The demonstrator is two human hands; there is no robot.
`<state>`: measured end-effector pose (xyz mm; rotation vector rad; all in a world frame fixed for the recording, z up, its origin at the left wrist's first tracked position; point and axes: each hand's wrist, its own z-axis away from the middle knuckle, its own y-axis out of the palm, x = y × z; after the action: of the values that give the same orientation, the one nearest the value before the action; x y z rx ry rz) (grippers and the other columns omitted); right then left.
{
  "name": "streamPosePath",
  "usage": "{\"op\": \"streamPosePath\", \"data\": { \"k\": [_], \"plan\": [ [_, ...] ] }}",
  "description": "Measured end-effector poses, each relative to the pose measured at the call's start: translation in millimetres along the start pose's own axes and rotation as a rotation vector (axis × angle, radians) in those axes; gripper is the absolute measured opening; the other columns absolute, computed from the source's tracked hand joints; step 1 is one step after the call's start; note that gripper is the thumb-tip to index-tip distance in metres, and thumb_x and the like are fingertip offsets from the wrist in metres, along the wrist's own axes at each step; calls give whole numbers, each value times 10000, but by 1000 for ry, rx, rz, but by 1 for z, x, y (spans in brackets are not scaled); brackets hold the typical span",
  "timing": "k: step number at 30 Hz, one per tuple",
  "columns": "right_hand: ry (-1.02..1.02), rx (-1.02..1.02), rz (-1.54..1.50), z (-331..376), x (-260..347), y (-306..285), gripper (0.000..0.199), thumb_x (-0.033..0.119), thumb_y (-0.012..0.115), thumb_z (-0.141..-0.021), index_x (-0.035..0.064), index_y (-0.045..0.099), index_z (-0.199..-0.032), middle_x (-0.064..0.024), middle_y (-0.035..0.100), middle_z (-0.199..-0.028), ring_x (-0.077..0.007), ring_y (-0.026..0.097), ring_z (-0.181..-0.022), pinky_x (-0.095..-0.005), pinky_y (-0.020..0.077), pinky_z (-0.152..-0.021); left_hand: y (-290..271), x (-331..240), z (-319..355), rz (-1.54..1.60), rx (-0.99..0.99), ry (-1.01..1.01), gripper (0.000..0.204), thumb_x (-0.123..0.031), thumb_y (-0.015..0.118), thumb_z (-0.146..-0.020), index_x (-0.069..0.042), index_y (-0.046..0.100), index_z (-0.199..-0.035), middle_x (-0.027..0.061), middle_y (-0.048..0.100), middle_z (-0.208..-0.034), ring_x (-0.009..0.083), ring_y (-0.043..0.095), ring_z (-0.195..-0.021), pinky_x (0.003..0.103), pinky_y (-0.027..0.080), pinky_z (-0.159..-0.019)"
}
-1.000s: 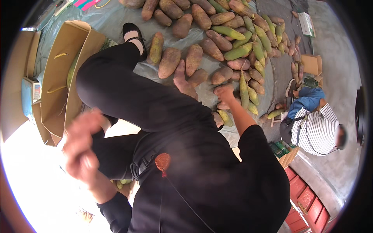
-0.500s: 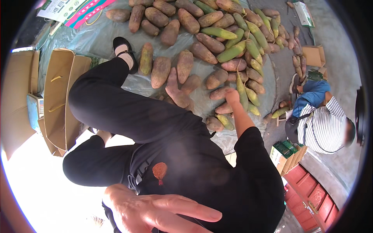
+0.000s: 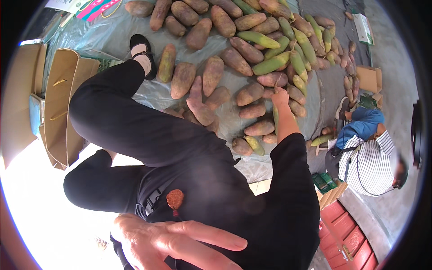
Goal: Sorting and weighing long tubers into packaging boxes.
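My right hand (image 3: 281, 98) reaches forward into a spread of big radishes on plastic sheeting, its fingers closed around the thin-rooted end of a long green radish (image 3: 275, 115). The hand and forearm hide most of that radish. Beside it lie stubby reddish-purple radishes, among them one (image 3: 253, 110) just left of the hand and another (image 3: 260, 128) nearer me. Low in the picture and close to the camera, my left hand (image 3: 166, 240) is open with its fingers stretched apart, over my dark clothing, holding nothing.
More purple and green radishes (image 3: 270, 63) lie heaped at the far side of the plastic sheet (image 3: 105, 36). Open cardboard boxes (image 3: 60, 108) stand at left. On the right, a person in a striped shirt (image 3: 366, 166) sits near another cardboard box (image 3: 369, 78). A red door (image 3: 346, 234) is behind.
My right hand has shifted from beside the green radish onto its rooted end, a little to the right and away from me. The whole view has tilted slightly. My left hand stays spread.
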<state>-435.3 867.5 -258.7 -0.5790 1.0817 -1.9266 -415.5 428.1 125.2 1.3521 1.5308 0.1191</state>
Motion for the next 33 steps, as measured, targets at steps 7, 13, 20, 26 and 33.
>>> {"op": "streamPosePath", "data": {
  "k": [7, 13, 20, 26, 33],
  "plan": [
    [23, 127, 101, 1, 11, 1, 586, 347, 620, -776, 61, 494, -1272, -137, 448, -1344, -277, 385, -1269, -385, 288, -1045, -5, 2, -3, -23, -36, -20, 131, -87, 617, -831, -75, 691, -938, 235, 474, -1195, 462, 407, -1159, 509, 429, -898],
    [90, 52, 62, 3, -18, 16, 588, 340, 670, -737, 131, 518, -1265, -71, 424, -1378, -286, 396, -1253, -392, 356, -1013, -25, 6, -12, 96, 65, -106, 144, -131, 639, -823, -75, 690, -946, 241, 471, -1190, 455, 406, -1163, 515, 410, -918],
    [-48, -183, -573, 2, -21, 48, 353, 242, 646, -731, 57, 664, -1032, -135, 662, -1008, -286, 614, -978, -327, 448, -880, -18, -7, -1, 4, -10, -35, 108, -76, 604, -830, -68, 706, -864, 219, 488, -1172, 436, 428, -1153, 496, 426, -909],
    [268, -392, -800, 40, -7, 19, 333, 154, 670, -708, 12, 657, -1010, -138, 668, -980, -227, 646, -866, -330, 489, -777, -18, -13, 10, 19, 14, 17, 166, 3, 562, -820, -68, 709, -851, 219, 504, -1149, 436, 445, -1136, 493, 439, -899],
    [185, -560, -993, 77, 8, 1, 282, 0, 645, -715, 15, 576, -988, -65, 611, -785, -153, 575, -705, -287, 478, -660, -9, -30, 24, 83, -38, 54, 223, 52, 530, -805, -70, 711, -852, 220, 515, -1134, 439, 457, -1122, 489, 450, -887]
  ]
}}
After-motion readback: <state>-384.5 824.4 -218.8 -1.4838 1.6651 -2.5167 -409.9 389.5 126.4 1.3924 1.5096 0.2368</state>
